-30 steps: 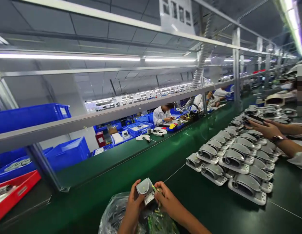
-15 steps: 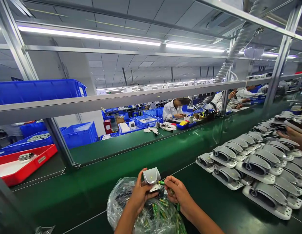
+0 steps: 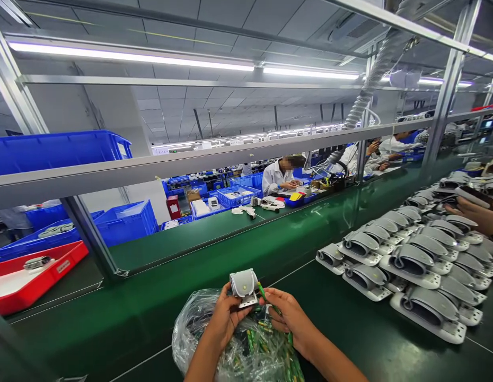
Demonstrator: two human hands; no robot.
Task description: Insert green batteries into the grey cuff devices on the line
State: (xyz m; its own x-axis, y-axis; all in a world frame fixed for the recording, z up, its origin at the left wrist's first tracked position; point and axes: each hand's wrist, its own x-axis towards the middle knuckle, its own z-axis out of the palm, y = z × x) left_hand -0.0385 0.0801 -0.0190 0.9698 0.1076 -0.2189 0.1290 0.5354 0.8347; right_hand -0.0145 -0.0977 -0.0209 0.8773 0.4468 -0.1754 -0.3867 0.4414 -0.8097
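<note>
My left hand (image 3: 227,317) is closed around a wrist blood pressure monitor (image 3: 244,285), its grey cuff rolled up above a white plastic body. In my right hand (image 3: 285,313) a green battery (image 3: 262,292) is pinched, its tip at the right side of the monitor. Another green battery (image 3: 290,338) shows below the curled fingers of that hand. Beneath both hands lies a clear plastic bag (image 3: 194,326) holding many green batteries with gold ends. The fingers partly hide the monitor's body.
Rows of similar cuffed monitors (image 3: 425,313) cover the green bench at right, with another person's hand (image 3: 475,215) beyond. A red tray (image 3: 67,265) stands at left, and a metal rail (image 3: 207,159) crosses ahead. Across the bench sits a co-worker (image 3: 276,178).
The monitor has come slightly up and left in my left hand, its cuff more upright. The battery in my right hand now points more steeply upward beside it. The camera view has shifted slightly.
</note>
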